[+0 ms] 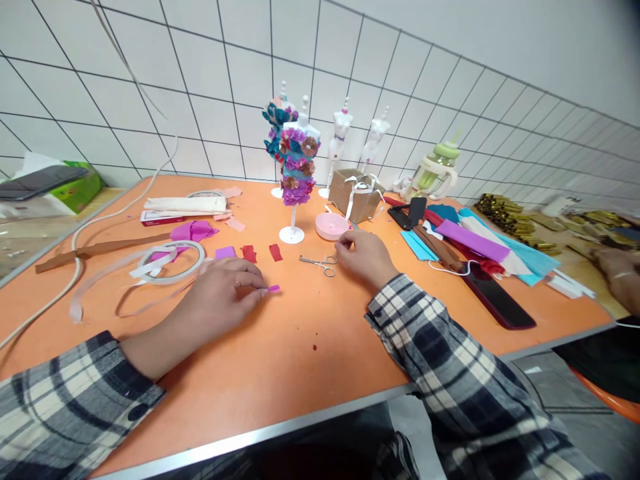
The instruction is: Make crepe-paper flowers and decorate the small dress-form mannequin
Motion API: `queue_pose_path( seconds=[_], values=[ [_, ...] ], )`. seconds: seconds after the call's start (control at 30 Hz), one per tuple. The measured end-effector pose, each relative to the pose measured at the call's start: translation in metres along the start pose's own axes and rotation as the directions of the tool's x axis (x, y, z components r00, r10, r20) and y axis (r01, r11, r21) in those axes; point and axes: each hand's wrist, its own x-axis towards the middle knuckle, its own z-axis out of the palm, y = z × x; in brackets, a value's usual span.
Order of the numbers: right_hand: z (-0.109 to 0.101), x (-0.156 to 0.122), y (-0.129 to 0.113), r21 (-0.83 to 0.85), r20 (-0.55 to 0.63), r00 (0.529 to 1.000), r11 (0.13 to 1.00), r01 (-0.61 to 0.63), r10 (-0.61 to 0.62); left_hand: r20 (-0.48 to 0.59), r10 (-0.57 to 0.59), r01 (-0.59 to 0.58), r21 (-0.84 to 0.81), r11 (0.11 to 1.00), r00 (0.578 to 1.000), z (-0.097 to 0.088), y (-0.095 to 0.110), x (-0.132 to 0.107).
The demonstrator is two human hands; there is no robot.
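My left hand [223, 290] rests on the orange table with thumb and fingers pinched on a small purple crepe paper piece [274, 289]. Two red paper pieces [249, 253] and a purple paper square [225, 253] lie just beyond it. My right hand [367, 255] has its fingers curled together beside the handles of small metal scissors [320, 264]; what its fingertips hold, if anything, is hidden. A pink bowl [331, 226] stands just past that hand. Behind the scissors, a white mini dress form [299, 160] wears purple, blue and brown paper flowers.
At left are a roll of white tape [199, 260], brown paper strip [103, 249] and a cable [79, 230]. Farther back stand more dress forms [342, 127] and a cardboard box [345, 193]. Folded coloured paper [473, 240], a phone [500, 300] and another person's hand [620, 273] are at right.
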Motion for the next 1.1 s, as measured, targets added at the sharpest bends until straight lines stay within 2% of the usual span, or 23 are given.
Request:
queue_pose_path(
  seconds=[0.07, 0.13, 0.23, 0.3, 0.33, 0.5, 0.7, 0.77, 0.87, 0.97, 1.03, 1.07, 1.1],
  values=[
    [0.002, 0.002, 0.007, 0.017, 0.042, 0.998, 0.999, 0.045, -0.046, -0.014, -0.037, 0.037, -0.056, 0.998, 0.999, 0.000, -0.001, 0.001],
    [0.006, 0.001, 0.006, 0.047, 0.093, 0.981, 0.985, 0.165, -0.169, -0.023, -0.095, 0.091, -0.126, 0.988, 0.995, -0.001, 0.000, 0.002],
    [0.010, -0.002, -0.003, 0.047, 0.161, 0.906, 0.920, 0.390, -0.392, -0.006, -0.192, 0.186, -0.211, 0.960, 0.981, -0.004, 0.002, 0.002],
    [0.011, -0.002, -0.006, 0.006, 0.203, 0.869, 0.889, 0.459, -0.450, 0.013, -0.227, 0.223, -0.235, 0.946, 0.974, -0.005, 0.003, 0.002],
    [0.011, -0.001, -0.007, -0.018, 0.223, 0.868, 0.889, 0.458, -0.443, 0.018, -0.231, 0.228, -0.240, 0.944, 0.973, -0.006, 0.004, 0.002],
    [0.011, 0.001, -0.011, -0.072, 0.281, 0.873, 0.898, 0.434, -0.399, 0.015, -0.184, 0.182, -0.233, 0.955, 0.983, -0.006, 0.006, 0.003],
    [0.023, -0.003, -0.014, -0.015, 0.230, 0.909, 0.932, 0.361, -0.348, 0.007, -0.201, 0.197, -0.231, 0.953, 0.980, -0.007, 0.008, 0.003],
    [0.026, -0.002, -0.012, 0.031, 0.179, 0.935, 0.951, 0.306, -0.307, -0.006, -0.212, 0.204, -0.246, 0.948, 0.977, -0.007, 0.007, 0.002],
    [0.024, 0.000, -0.010, 0.111, 0.036, 0.978, 0.974, 0.200, -0.205, 0.013, -0.244, 0.238, -0.279, 0.930, 0.970, -0.006, 0.005, 0.002],
    [0.016, -0.001, -0.017, 0.192, -0.104, 0.989, 0.973, 0.125, -0.107, 0.030, -0.319, 0.311, -0.328, 0.892, 0.947, -0.004, 0.004, 0.001],
    [0.011, -0.008, -0.028, 0.363, -0.077, 0.996, 0.929, 0.075, -0.050, 0.012, -0.371, 0.348, -0.377, 0.858, 0.929, -0.003, 0.006, 0.002],
    [0.009, -0.013, -0.036, 0.550, 0.008, 1.000, 0.835, 0.009, -0.016, 0.001, -0.389, 0.356, -0.404, 0.843, 0.921, -0.003, 0.007, 0.002],
    [0.008, -0.018, -0.045, 0.720, 0.134, 0.991, 0.689, -0.087, -0.015, -0.011, -0.407, 0.363, -0.430, 0.826, 0.913, -0.002, 0.009, 0.003]
  ],
)
